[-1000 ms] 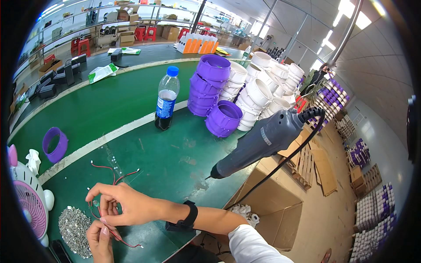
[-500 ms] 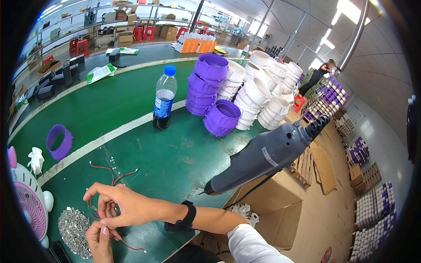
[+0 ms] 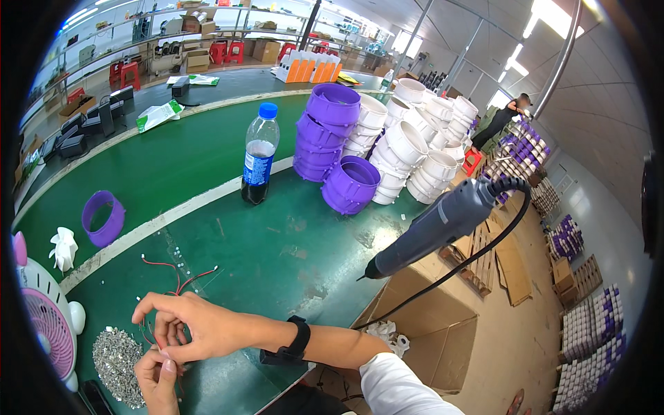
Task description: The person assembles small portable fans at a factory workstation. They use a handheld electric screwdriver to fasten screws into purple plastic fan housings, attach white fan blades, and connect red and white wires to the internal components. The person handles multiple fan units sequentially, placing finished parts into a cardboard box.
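Thin red wires (image 3: 176, 268) with small white end connectors run from between my hands onto the green table. My right hand (image 3: 197, 328), its wrist in a black band, bends over them with thumb and fingertips pinched together on the wires. Just below, my left hand (image 3: 158, 380) closes its thumb and finger on the same wires, nearly touching the right fingertips. The exact pinch point is partly hidden by the fingers. Left of my hands lies a heap of small silvery metal parts (image 3: 116, 363). A dark electric screwdriver (image 3: 436, 228) hangs tilted over the table's right edge.
A pink and white fan (image 3: 69, 315) stands at left. The green belt (image 3: 200, 145) carries a purple ring (image 3: 104, 219) and crumpled white piece (image 3: 63, 249). A bottle (image 3: 260, 155), stacked purple rings (image 3: 325, 131) and white rings (image 3: 408, 145) stand beyond. A cardboard box (image 3: 443, 339) sits right.
The screwdriver has swung away toward the upper right. On the belt, the purple ring and white piece have shifted slightly right and up. The loose wire end below my hands has swung left.
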`<control>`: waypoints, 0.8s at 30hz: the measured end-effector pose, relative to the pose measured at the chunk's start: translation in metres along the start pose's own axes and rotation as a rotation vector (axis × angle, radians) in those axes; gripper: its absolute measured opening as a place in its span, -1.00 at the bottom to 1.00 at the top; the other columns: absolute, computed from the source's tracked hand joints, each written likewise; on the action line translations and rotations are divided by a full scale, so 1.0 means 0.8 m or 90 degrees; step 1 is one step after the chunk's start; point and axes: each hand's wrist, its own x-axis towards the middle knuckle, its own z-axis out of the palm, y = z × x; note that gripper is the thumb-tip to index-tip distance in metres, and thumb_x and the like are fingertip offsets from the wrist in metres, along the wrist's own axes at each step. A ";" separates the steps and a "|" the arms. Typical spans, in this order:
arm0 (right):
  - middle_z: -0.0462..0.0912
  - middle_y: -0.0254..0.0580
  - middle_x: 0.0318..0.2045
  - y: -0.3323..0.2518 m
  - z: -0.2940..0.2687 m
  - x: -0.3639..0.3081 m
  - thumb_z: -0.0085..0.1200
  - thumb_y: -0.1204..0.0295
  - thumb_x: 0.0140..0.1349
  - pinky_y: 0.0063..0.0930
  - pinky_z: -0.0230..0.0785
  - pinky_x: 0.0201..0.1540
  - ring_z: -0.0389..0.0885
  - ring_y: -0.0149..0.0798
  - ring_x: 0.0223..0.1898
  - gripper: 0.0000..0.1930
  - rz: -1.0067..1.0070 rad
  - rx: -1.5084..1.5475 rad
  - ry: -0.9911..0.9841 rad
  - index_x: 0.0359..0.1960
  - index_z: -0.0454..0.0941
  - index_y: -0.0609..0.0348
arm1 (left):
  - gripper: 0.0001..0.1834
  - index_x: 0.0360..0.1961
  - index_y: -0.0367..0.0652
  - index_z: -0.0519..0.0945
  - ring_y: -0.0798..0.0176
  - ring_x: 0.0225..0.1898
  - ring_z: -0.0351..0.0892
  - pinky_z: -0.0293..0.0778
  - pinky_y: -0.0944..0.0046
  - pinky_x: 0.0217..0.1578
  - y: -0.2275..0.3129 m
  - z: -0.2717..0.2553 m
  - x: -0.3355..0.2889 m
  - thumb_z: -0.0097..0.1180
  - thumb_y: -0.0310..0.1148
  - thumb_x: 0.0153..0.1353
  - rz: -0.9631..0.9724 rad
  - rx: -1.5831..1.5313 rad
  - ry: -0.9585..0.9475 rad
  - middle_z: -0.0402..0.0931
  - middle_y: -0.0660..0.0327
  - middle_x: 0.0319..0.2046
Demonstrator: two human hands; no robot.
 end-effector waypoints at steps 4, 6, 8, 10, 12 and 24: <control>0.63 -0.26 -0.50 0.000 0.000 0.000 0.27 0.51 0.08 -0.63 0.44 -0.41 0.58 -0.50 -0.51 -0.47 -0.020 -0.023 0.006 0.09 0.34 0.22 | -0.79 -0.22 -0.17 0.47 0.39 -0.33 0.44 0.37 0.38 -0.26 -0.004 -0.004 0.003 0.19 -0.28 0.36 0.013 0.007 -0.010 0.46 0.25 -0.36; 0.63 -0.25 -0.50 -0.004 0.000 0.000 0.27 0.52 0.07 -0.62 0.44 -0.40 0.58 -0.49 -0.51 -0.47 -0.009 -0.014 0.013 0.09 0.34 0.22 | -0.78 -0.19 -0.18 0.47 0.37 -0.33 0.46 0.40 0.37 -0.26 -0.005 0.000 0.001 0.21 -0.29 0.35 0.026 -0.002 0.024 0.48 0.24 -0.35; 0.63 -0.24 -0.50 -0.001 0.000 0.000 0.26 0.52 0.06 -0.62 0.44 -0.41 0.58 -0.49 -0.52 -0.46 -0.021 -0.013 0.017 0.09 0.34 0.23 | -0.76 -0.15 -0.19 0.47 0.35 -0.33 0.48 0.43 0.34 -0.25 -0.009 -0.002 -0.001 0.22 -0.29 0.34 0.029 -0.001 0.031 0.49 0.22 -0.33; 0.64 -0.24 -0.51 -0.002 0.000 0.000 0.26 0.53 0.04 -0.62 0.44 -0.41 0.58 -0.49 -0.52 -0.46 -0.016 -0.009 0.022 0.09 0.34 0.23 | -0.73 -0.11 -0.19 0.45 0.33 -0.32 0.50 0.47 0.31 -0.23 -0.013 -0.012 0.000 0.23 -0.30 0.34 0.021 0.008 0.008 0.50 0.20 -0.31; 0.64 -0.24 -0.51 -0.004 0.000 -0.001 0.26 0.53 0.04 -0.62 0.44 -0.42 0.59 -0.50 -0.53 -0.45 0.005 -0.002 0.024 0.09 0.34 0.23 | -0.71 -0.09 -0.20 0.45 0.32 -0.30 0.52 0.50 0.27 -0.21 -0.013 -0.009 -0.002 0.26 -0.30 0.32 0.024 -0.006 0.024 0.51 0.18 -0.31; 0.65 -0.26 -0.51 -0.002 0.001 0.000 0.25 0.53 0.05 -0.65 0.43 -0.44 0.59 -0.52 -0.53 -0.47 0.001 -0.002 0.042 0.08 0.33 0.22 | -0.68 -0.11 -0.26 0.49 0.22 -0.36 0.65 0.61 0.26 -0.25 -0.001 0.002 0.000 0.32 -0.32 0.26 0.002 -0.033 -0.003 0.62 0.12 -0.35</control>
